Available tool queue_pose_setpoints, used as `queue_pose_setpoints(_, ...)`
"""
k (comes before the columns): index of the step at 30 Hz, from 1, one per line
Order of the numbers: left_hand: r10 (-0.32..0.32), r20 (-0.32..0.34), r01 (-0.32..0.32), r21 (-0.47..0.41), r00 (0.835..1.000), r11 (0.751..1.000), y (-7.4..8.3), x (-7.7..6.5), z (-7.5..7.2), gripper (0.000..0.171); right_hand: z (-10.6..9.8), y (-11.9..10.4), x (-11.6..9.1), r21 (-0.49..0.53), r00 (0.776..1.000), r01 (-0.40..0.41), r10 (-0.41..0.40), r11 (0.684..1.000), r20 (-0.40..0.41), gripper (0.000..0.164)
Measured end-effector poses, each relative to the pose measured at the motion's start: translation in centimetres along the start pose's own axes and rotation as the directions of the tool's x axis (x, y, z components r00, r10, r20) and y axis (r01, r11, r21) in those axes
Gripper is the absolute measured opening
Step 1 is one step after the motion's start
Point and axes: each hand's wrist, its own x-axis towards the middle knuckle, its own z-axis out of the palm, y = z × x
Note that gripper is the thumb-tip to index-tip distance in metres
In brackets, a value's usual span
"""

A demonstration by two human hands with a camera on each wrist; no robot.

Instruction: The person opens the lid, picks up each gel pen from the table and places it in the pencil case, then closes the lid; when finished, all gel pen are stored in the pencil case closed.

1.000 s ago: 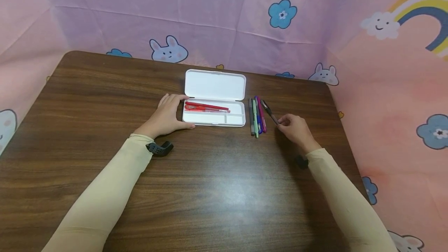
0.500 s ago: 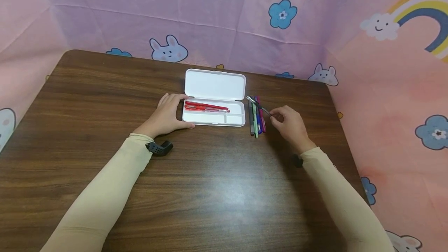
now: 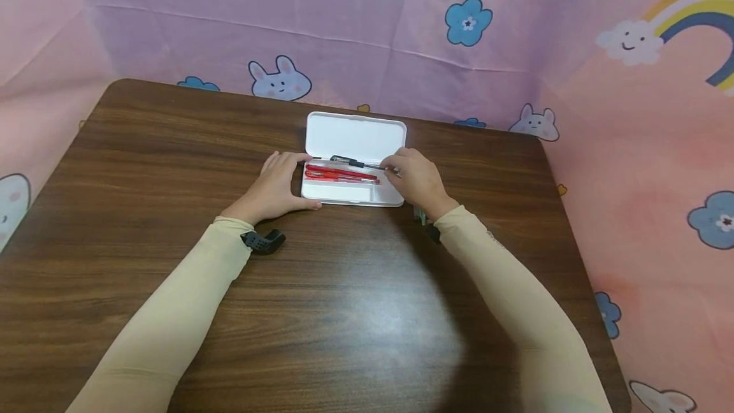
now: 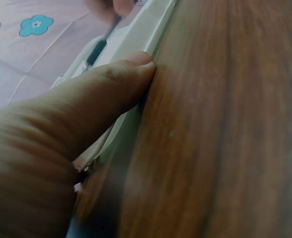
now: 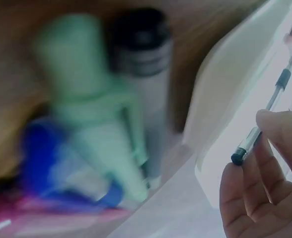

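An open white pencil case (image 3: 338, 194) lies on the table, its lid (image 3: 355, 134) folded back. Two red pens (image 3: 338, 174) rest in its long rear compartment. At the case's left end, my left hand (image 3: 271, 191) holds it, with the thumb (image 4: 111, 79) along the near wall and fingers at the far side. My right hand (image 3: 420, 178) pinches a black-gripped, clear-barrelled pen (image 3: 348, 162) by its right end. That pen is over the rear of the case, behind the red pens; whether it touches the case I cannot tell.
To the right of the case lie a green pen (image 5: 86, 89), a grey pen with a black end (image 5: 146, 64), a blue pen (image 5: 41, 148) and a pink pen (image 5: 17, 210). In the head view my right hand mostly hides them. A patterned cloth (image 3: 355, 30) hangs behind the table.
My right hand has carried the black pen leftward from beside the loose pens to over the case, turning it nearly level with the red pens. The left hand has stayed on the case.
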Motion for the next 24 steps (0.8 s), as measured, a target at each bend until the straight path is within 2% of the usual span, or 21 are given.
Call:
queue_pose_setpoints(9, 0.005, -0.001, -0.005, -0.007, 1.0, 1.0, -0.1, 0.0, -0.1, 0.108, 1.3, -1.8, 2.5, -0.094, 0.997, 0.063, -0.058, 0.994, 0.051, 0.017)
queue_pose_setpoints(24, 0.009, -0.002, -0.009, -0.009, 1.0, 1.0, -0.3, 0.1, 0.0, 0.108, 2.2, -2.7, 3.2, -0.16, 0.986, 0.096, -0.073, 0.982, 0.147, 0.019)
